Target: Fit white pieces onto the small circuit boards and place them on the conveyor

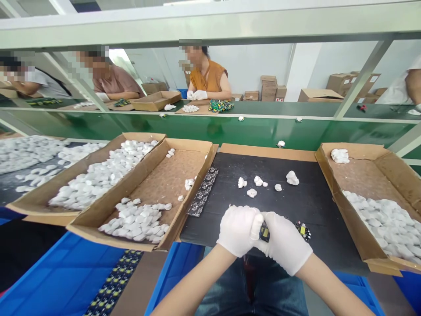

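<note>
Both of my hands wear white gloves and meet above the black mat (226,224). Between them shows a small dark circuit board (264,232) with a yellow component. My left hand (237,230) is closed against the board's left side, fingers curled. Around its right side, my right hand (285,241) is closed too. The gloves hide most of the board, and whether any white putty is in the fingers I cannot make out. Just right of my right hand, another small board (302,229) with a yellow component lies on the mat. Several white putty lumps (292,177) lie beyond my hands.
Left of the mat stand two cardboard trays with white pieces, the nearer tray (204,164) beside a black panel strip (203,193). Another cardboard tray (348,228) is on the right. Blue crates (39,272) sit below. Co-workers sit across the green divider (197,127).
</note>
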Demonstrator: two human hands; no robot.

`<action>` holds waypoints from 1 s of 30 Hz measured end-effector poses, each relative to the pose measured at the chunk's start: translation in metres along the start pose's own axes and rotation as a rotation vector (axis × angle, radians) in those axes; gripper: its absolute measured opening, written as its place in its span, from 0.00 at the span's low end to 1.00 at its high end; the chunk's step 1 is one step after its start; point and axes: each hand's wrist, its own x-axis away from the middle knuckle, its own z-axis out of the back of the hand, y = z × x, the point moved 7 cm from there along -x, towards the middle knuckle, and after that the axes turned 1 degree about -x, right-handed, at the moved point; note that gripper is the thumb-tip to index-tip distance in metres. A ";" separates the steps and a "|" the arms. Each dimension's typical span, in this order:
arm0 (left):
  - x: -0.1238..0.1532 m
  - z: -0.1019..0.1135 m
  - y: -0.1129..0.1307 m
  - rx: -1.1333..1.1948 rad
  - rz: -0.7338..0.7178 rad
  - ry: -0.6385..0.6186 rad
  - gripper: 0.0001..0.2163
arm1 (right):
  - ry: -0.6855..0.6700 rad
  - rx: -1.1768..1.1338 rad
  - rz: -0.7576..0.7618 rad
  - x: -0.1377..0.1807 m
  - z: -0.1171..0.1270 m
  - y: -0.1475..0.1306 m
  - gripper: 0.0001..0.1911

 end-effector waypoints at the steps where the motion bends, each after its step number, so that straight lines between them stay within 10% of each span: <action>1: 0.001 0.002 -0.003 -0.007 0.021 0.050 0.20 | 0.040 0.011 0.016 0.001 0.001 -0.001 0.22; 6: 0.003 0.014 -0.021 0.120 0.123 0.174 0.20 | 0.112 0.067 0.022 0.009 0.002 0.003 0.25; 12: -0.007 0.006 0.001 -0.076 -0.157 -0.102 0.26 | 0.027 0.231 0.021 0.011 0.009 -0.003 0.15; 15: -0.005 0.010 0.002 -0.109 -0.167 -0.030 0.27 | -0.011 0.226 0.047 0.013 0.009 -0.009 0.15; 27: 0.016 -0.007 -0.029 0.749 0.520 -0.041 0.23 | 0.162 -0.065 0.157 0.017 0.000 -0.013 0.15; 30: 0.018 0.003 -0.040 0.644 0.522 -0.013 0.23 | 0.214 -0.102 0.122 0.017 0.004 -0.009 0.15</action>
